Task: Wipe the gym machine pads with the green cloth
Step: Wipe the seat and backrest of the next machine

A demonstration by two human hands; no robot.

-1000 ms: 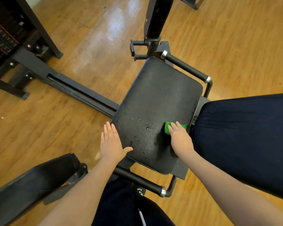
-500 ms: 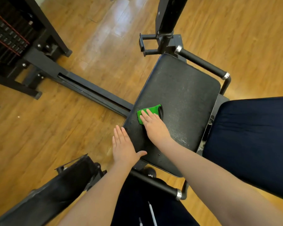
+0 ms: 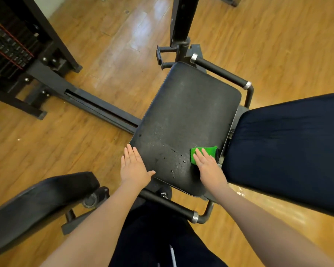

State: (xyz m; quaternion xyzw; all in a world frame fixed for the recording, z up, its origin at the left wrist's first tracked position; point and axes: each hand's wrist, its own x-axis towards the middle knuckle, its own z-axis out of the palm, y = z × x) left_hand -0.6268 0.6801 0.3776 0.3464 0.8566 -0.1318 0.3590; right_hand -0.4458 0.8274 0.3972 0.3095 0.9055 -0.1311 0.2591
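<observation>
The black seat pad [image 3: 189, 120] of the gym machine fills the middle of the view, with water droplets on its near part. A folded green cloth [image 3: 208, 151] lies on the pad's near right edge. My right hand [image 3: 208, 168] presses flat on the cloth, fingers covering its near half. My left hand [image 3: 134, 168] rests flat and open at the pad's near left edge, thumb on the pad. A dark blue back pad [image 3: 289, 151] adjoins the seat on the right.
Black handle bars with metal caps flank the seat, the far handle bar [image 3: 220, 71] and the near handle bar [image 3: 174, 206]. A black pad [image 3: 37, 205] sits lower left. The weight stack frame [image 3: 17, 45] stands upper left, with its floor rail [image 3: 96, 108]. An upright post [image 3: 181, 20] rises behind. The floor is wood.
My right hand slid the green cloth from the pad's left side back to its right near edge. The left hand stayed at the pad's left edge.
</observation>
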